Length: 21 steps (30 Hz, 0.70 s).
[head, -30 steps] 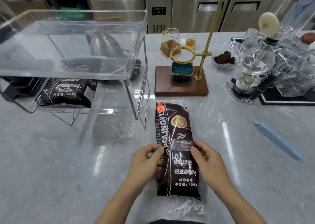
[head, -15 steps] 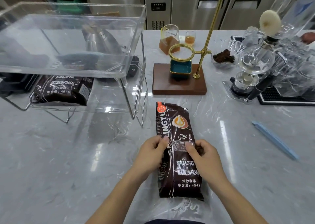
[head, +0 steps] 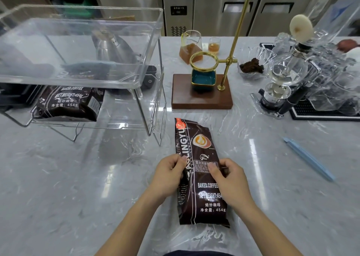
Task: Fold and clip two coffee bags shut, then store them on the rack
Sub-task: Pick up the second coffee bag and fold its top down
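While one dark coffee bag [head: 67,103] already lies on the lower shelf of the clear acrylic rack [head: 152,76] at the far left of the grey marble counter [head: 58,187], the job looks about half done. Whether that stored bag carries a clip cannot be told through the shelf. Second in line, the other coffee bag [head: 198,170] lies flat on the counter directly in front of the person, lengthwise away from the body, its crumpled top end pointing toward a wooden-based pour-over stand [head: 202,92] with a brass pole. Its mouth is not yet folded, and nothing is clipped on it. Both hands grasp this bag at mid-length: the left hand [head: 168,176] has its fingers curled round the left edge, thumb on the printed face, while the right hand [head: 228,179] pinches the right edge with bent fingers. Well apart on the right lies a long pale-blue sealing clip [head: 309,159], untouched. Judged from this, the fold, the clipping and the transfer to the rack remain for the second bag.
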Available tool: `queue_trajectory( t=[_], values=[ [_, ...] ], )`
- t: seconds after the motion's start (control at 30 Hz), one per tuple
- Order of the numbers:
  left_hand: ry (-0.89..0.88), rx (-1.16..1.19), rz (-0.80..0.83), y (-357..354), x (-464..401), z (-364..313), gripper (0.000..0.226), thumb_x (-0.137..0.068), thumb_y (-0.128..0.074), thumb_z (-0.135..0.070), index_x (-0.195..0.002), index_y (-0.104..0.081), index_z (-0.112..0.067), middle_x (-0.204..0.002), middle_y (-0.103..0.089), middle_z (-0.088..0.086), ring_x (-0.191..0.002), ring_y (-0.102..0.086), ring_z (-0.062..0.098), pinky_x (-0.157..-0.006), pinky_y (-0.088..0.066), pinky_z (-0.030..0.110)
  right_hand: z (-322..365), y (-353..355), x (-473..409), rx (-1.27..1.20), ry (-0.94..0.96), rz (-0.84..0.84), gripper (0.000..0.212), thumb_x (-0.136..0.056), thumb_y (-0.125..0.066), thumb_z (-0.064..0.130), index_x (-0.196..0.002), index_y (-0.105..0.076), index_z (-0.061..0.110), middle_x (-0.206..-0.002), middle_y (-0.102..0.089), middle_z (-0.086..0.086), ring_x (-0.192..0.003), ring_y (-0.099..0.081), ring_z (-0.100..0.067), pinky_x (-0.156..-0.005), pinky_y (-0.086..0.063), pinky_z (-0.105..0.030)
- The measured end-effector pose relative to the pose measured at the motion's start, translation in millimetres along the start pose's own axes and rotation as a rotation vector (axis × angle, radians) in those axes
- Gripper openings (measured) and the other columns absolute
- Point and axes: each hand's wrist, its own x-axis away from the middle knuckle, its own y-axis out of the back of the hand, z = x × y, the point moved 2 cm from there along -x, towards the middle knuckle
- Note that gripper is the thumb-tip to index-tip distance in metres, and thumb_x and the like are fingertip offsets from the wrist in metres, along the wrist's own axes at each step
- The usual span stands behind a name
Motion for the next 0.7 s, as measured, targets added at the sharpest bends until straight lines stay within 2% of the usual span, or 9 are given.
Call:
queue_trajectory(
  t=[0.1, 0.23, 0.37, 0.43, 0.5, 0.6, 0.7],
  values=[
    [-0.008, 0.036, 0.018, 6, -1, 1, 0.045, -0.106, -0.05, -0.016, -0.062, -0.046, -0.017, -0.046, -0.043, -0.012, -0.041, -0.036, 0.001, -0.041, -0.03, 0.013, 1, 0, -2, 0.01, 0.0, 0.01, 0.006, -0.089, -0.073, 0.025, -0.087, -0.067, 0.024, -0.08, -0.076, 0.005, -0.067, -0.071, -0.003, -0.06, -0.052, -0.021],
    [0.027, 0.044, 0.057, 14, -2, 3, 0.046, -0.106, -0.05, -0.018, -0.061, -0.047, -0.019, -0.047, -0.045, -0.011, -0.04, -0.035, 0.003, -0.04, -0.029, 0.015, 1, 0, -3, 0.023, 0.003, 0.022, 0.007, -0.09, -0.073, 0.023, -0.087, -0.066, 0.023, -0.08, -0.076, 0.005, -0.069, -0.072, -0.009, -0.063, -0.056, -0.027],
    [0.048, 0.08, 0.066, 15, 0, 2, 0.04, -0.106, -0.05, -0.019, -0.066, -0.049, -0.015, -0.048, -0.046, -0.008, -0.042, -0.035, 0.007, -0.04, -0.029, 0.018, 0, -2, -3, 0.026, 0.011, 0.015, 0.007, -0.09, -0.073, 0.024, -0.087, -0.067, 0.024, -0.08, -0.076, 0.007, -0.068, -0.071, -0.005, -0.061, -0.053, -0.023],
    [0.054, 0.076, 0.036, 13, 2, 1, 0.045, -0.105, -0.052, -0.025, -0.06, -0.051, -0.021, -0.048, -0.046, -0.007, -0.04, -0.038, 0.006, -0.039, -0.032, 0.018, 0, -2, -2, 0.024, 0.014, 0.0, 0.006, -0.09, -0.072, 0.025, -0.087, -0.067, 0.025, -0.08, -0.076, 0.008, -0.068, -0.07, -0.003, -0.061, -0.052, -0.021],
    [0.057, -0.003, 0.013, 13, 5, 1, 0.052, -0.104, -0.053, -0.034, -0.053, -0.052, -0.027, -0.046, -0.049, -0.01, -0.038, -0.041, 0.004, -0.04, -0.035, 0.018, 0, -2, -2, 0.025, 0.015, -0.006, 0.006, -0.089, -0.072, 0.026, -0.087, -0.067, 0.025, -0.08, -0.076, 0.008, -0.067, -0.07, -0.002, -0.06, -0.051, -0.019],
    [0.017, -0.199, 0.032, 13, 10, 1, 0.048, -0.098, -0.057, -0.047, -0.057, -0.049, -0.024, -0.048, -0.05, -0.013, -0.043, -0.044, 0.006, -0.045, -0.036, 0.02, 0, -2, -2, 0.025, 0.021, -0.003, 0.006, -0.089, -0.073, 0.026, -0.087, -0.067, 0.025, -0.08, -0.076, 0.008, -0.067, -0.071, -0.003, -0.06, -0.053, -0.021],
    [-0.055, -0.243, 0.048, 11, 12, 1, 0.047, -0.101, -0.057, -0.039, -0.065, -0.046, -0.01, -0.059, -0.05, 0.0, -0.054, -0.044, 0.013, -0.055, -0.034, 0.029, 0, -2, -2, 0.032, 0.023, -0.005, 0.006, -0.089, -0.072, 0.026, -0.087, -0.067, 0.026, -0.08, -0.076, 0.008, -0.068, -0.071, -0.004, -0.062, -0.055, -0.024]
  ],
)
